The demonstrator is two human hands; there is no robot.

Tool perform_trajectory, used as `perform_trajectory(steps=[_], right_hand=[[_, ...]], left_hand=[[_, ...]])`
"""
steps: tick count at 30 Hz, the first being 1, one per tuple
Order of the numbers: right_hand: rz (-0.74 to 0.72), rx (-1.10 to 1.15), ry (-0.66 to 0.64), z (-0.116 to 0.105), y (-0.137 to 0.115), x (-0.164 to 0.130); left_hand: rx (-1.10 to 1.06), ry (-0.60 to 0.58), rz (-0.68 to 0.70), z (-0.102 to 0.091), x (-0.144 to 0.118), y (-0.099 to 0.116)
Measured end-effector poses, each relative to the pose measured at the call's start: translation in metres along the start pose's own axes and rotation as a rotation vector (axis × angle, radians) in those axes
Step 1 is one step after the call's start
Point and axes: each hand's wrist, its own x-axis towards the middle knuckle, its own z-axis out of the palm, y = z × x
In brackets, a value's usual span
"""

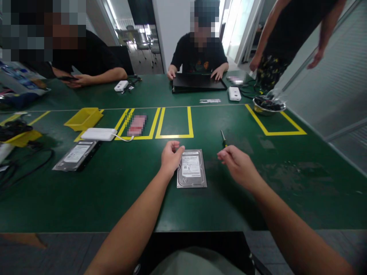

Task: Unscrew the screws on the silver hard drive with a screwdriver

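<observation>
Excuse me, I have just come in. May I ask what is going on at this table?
Someone is seated at the green table with a hard drive lying flat, label up, before them. Their left hand is at its upper left edge. Their right hand is at a slim screwdriver; its handle is mostly hidden. A second drive lies farther left. Across the table, another person has both hands at a flat black object.

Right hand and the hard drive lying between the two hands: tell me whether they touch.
Apart. The head view shows a strip of bare green tabletop between the hard drive and the right hand.
</observation>
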Motion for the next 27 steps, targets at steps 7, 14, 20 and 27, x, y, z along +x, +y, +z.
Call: perform_trajectory(steps=[7,14,20,27], right_hand=[[0.068,0.444,-0.063,0.068,-0.023,-0.017],[0.195,0.781,-0.043,0.080,-0.035,-0.019],[0.226,0.873,-0.015,0.092,-0.045,-0.007],[0.234,0.876,-0.008,0.101,-0.049,0.000]], left_hand=[[-0.178,-0.030,-0.118,-0.013,-0.019,0.013],[-0.329,-0.079,-0.205,-0.003,-0.033,0.022],[-0.387,-0.044,-0.214,-0.008,-0.016,0.020],[-0.400,-0.020,-0.222,-0.012,-0.013,0.021]])
